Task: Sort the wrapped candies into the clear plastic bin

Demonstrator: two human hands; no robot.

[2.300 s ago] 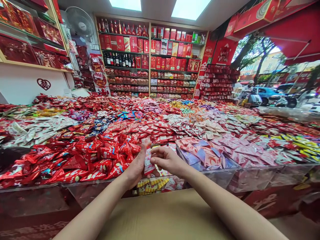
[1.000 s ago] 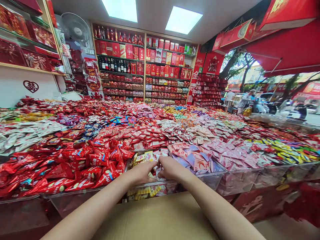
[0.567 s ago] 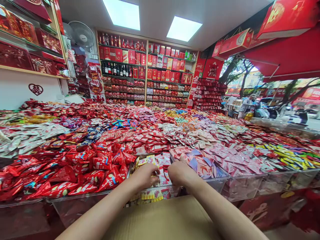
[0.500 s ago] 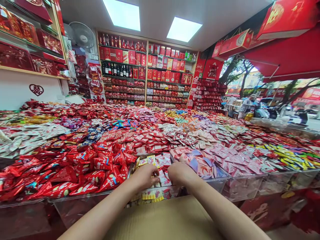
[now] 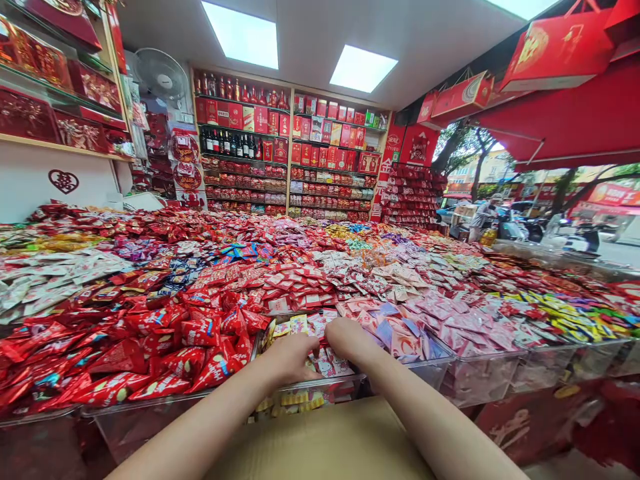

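My left hand (image 5: 295, 357) reaches into a clear bin (image 5: 327, 385) of small packets, its fingers curved down at the front left of the pile. Close to its right, my right hand (image 5: 345, 339) is bent at the wrist over the same bin, its fingertips hidden behind the hand. White and pink packets (image 5: 327, 360) show between the hands, and yellow packets (image 5: 299, 325) lie behind my left hand. Whether either hand grips a packet is hidden. Below my forearms is a brown cardboard surface (image 5: 325, 443).
Red shiny packets (image 5: 165, 340) heap up on the left. Pink packets (image 5: 465, 317) fill bins on the right. Shelves (image 5: 290, 153) of bottles and boxes stand behind. Red gift boxes (image 5: 555, 50) hang at the upper right. A person (image 5: 481, 217) is outside near scooters.
My right hand has moved slightly left and up over the packets, and my left hand has shifted a little. The camera view has moved slightly.
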